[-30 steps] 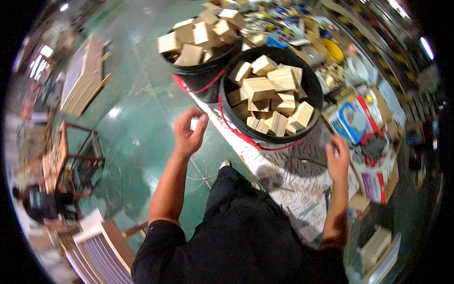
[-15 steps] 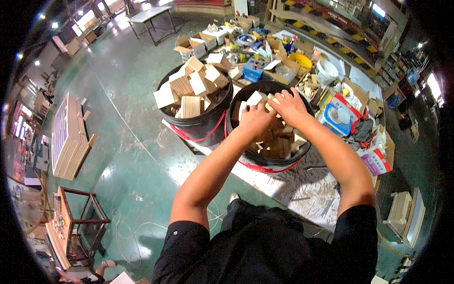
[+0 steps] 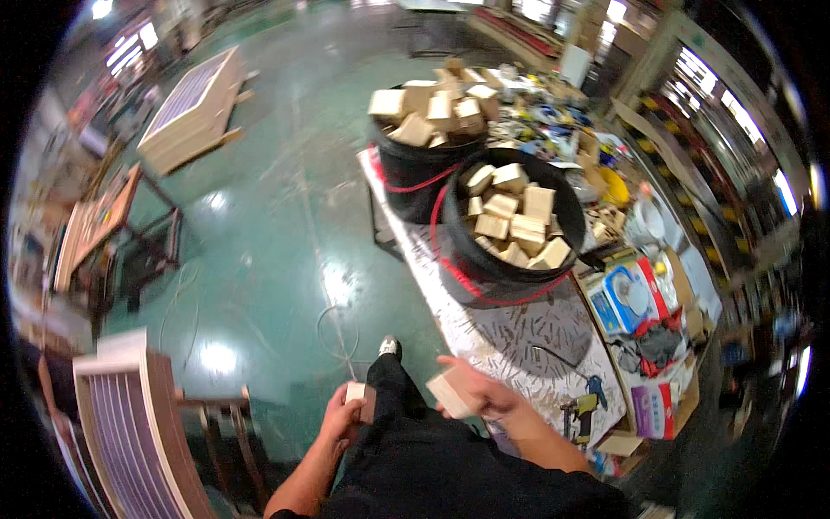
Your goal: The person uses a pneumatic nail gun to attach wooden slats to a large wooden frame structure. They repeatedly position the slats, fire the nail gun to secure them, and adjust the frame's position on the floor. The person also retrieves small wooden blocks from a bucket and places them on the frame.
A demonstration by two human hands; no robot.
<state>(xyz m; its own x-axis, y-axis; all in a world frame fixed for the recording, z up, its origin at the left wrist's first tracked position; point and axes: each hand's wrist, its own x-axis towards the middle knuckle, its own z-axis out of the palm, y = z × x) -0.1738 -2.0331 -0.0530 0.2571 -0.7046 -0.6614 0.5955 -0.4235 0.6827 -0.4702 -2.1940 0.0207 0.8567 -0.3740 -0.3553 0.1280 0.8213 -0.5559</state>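
Observation:
My left hand [image 3: 340, 418] is closed around a small pale wood block [image 3: 361, 401], low in front of my body. Beside it, my right hand [image 3: 493, 398] grips a second, wider wood block [image 3: 456, 391]. Beyond my hands, on the white-topped table [image 3: 519, 342], stands a black bucket [image 3: 471, 281] with a red band. Several wood blocks [image 3: 512, 227] lie loosely in it. Behind it, another black bucket [image 3: 406, 169] is heaped with blocks [image 3: 437, 108] above its rim.
Clutter covers the table's right side: a blue-and-white tub [image 3: 624, 298], a purple box [image 3: 654, 409] and a nail gun [image 3: 582, 415]. Slatted wooden frames stand at the lower left [image 3: 147, 432] and upper left [image 3: 194, 104]. A wooden workbench [image 3: 99, 221] is at the left.
Both hands have come out of the nearer bucket and back toward my body, each now holding a wood block. My view has turned, with the buckets now farther off.

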